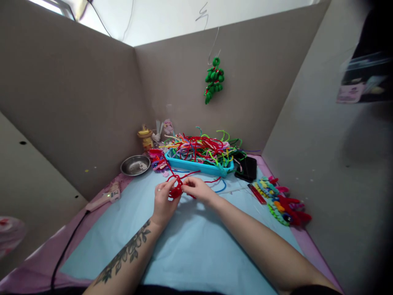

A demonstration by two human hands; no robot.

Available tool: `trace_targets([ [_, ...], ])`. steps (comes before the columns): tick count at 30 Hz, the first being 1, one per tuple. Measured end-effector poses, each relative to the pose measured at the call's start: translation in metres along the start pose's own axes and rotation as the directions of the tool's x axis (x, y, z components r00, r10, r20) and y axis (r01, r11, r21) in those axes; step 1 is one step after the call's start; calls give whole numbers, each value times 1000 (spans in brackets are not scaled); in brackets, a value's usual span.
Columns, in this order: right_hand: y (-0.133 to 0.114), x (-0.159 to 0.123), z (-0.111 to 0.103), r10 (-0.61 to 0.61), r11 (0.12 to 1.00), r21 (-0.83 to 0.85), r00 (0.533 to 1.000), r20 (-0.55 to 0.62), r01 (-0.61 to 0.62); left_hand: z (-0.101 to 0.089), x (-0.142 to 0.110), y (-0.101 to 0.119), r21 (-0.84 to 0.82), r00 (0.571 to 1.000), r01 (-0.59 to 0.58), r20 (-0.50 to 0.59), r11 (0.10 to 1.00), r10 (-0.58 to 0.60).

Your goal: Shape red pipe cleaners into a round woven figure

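Both hands meet over the middle of the light blue cloth (190, 246), around a small looped piece of red pipe cleaners (176, 191). My left hand (164, 200) grips it from the left, fingers closed. From the right, my right hand (196, 188) pinches a part of the same red piece between thumb and fingertips. Loose red ends stick out upward and to the right of the fingers. Just behind the hands stands a blue tray (199, 166) heaped with pipe cleaners of many colours. A single blue strand (221, 187) lies right of my right hand.
A metal bowl (135, 166) with small white bits sits back left, near a glue gun (106, 197) with its cord. At right lie a black phone (246, 169), a red tool (257, 194) and colourful fuzzy figures (281, 205). A green tree ornament (214, 80) hangs on the grey partition.
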State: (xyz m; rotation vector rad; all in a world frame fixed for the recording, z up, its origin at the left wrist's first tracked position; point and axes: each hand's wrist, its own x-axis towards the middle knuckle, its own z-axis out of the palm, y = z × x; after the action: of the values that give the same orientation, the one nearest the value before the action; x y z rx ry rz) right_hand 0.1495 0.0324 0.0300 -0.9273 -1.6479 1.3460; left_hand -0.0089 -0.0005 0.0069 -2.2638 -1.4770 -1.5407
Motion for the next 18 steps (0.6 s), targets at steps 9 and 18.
trace_targets([
  [9,3,0,-4,5,985,-170,1000,5,-4,-2,3,0,-78,994,95,66,992,-89],
  [18,9,1,-11,-290,806,-527,956,46,270,-4,14,-1,-471,875,476,338,743,-346],
])
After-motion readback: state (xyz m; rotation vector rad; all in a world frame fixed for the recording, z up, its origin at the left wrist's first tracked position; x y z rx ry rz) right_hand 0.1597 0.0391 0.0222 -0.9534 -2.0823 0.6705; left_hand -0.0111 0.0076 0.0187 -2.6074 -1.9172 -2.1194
